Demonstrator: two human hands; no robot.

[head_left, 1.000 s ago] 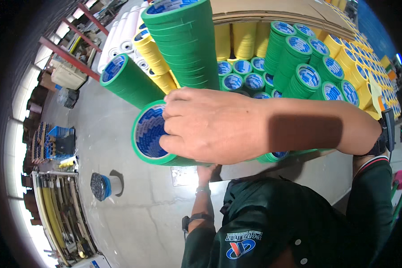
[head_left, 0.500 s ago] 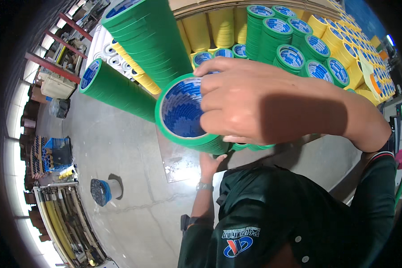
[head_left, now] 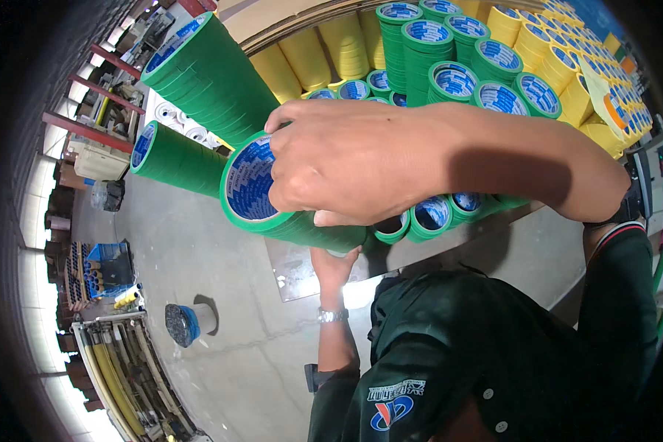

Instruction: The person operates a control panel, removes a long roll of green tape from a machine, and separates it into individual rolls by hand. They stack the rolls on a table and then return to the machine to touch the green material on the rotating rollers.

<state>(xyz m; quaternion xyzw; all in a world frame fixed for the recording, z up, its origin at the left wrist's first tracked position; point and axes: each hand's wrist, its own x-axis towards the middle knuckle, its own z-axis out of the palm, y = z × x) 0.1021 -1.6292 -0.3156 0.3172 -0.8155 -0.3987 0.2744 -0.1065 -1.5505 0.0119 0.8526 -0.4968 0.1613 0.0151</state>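
Note:
A tall, tilted stack of green tape rolls [head_left: 302, 230] with blue printed cores stands between my hands. Over its top rim my right hand [head_left: 346, 158] is closed, its fingers hooked into the open core. Lower down, my left hand [head_left: 333, 274] holds the same stack near its bottom end, its fingers partly hidden behind the rolls. Just beyond are a thick green stack [head_left: 210, 81] and a slimmer one [head_left: 180, 162], both upright. More green rolls [head_left: 431, 215] stand below my right forearm.
Further green stacks [head_left: 426, 62] and rows of yellow tape rolls [head_left: 534, 55] fill the far right. Cardboard [head_left: 280, 18] lies across the back. On the floor at left are a bucket-like drum [head_left: 188, 324] and a rack of long rolls [head_left: 129, 368].
My right hand and the top of the held stack have shifted left. The stack leans further over, showing more of its side. My head view has also shifted slightly.

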